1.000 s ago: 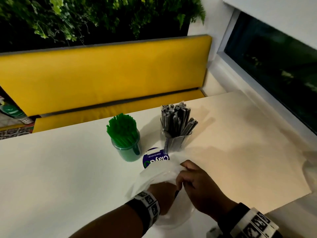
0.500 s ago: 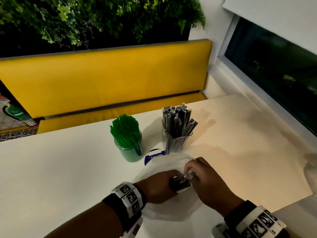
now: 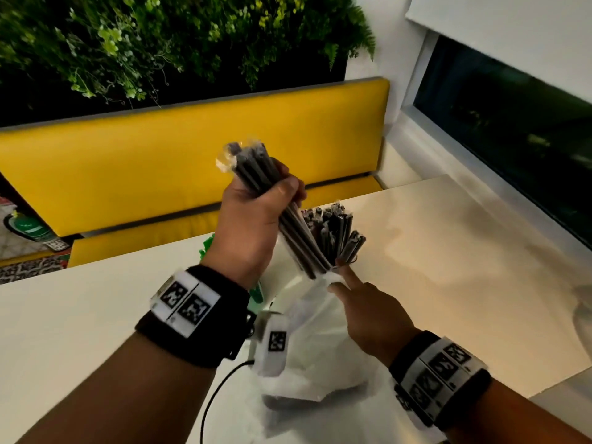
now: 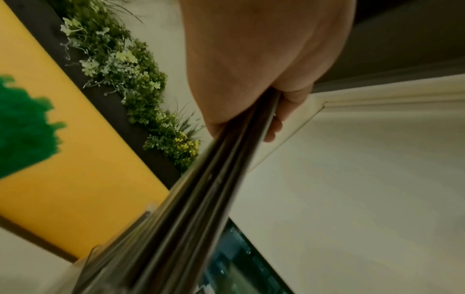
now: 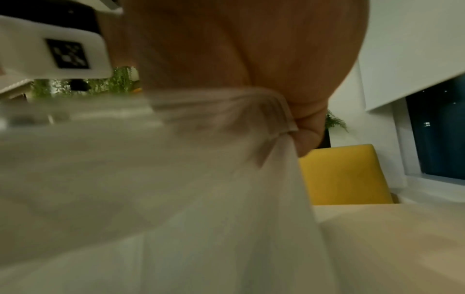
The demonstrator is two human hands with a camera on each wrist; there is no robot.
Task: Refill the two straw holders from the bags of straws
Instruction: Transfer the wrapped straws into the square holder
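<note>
1. Our left hand [image 3: 256, 216] now lifts a fistful of black straws [image 3: 288, 219] clear of the white bag [image 3: 320, 341].
2. Our right hand [image 3: 368, 315] pinches the bag's mouth on the worktop [image 3: 464, 267]; the black holder [image 3: 336, 238] waits just behind.

Left hand [image 3: 253, 216] grips bundle of wrapped black straws [image 3: 275, 206], raised over bench [image 3: 448, 251]; right hand [image 3: 368, 312] pinches white bag [image 3: 317, 347] mouth.

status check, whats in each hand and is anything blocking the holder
Left hand grips bundle of black straws, raised above table. Right hand pinches white bag. Black straw holder already crowded.
</note>
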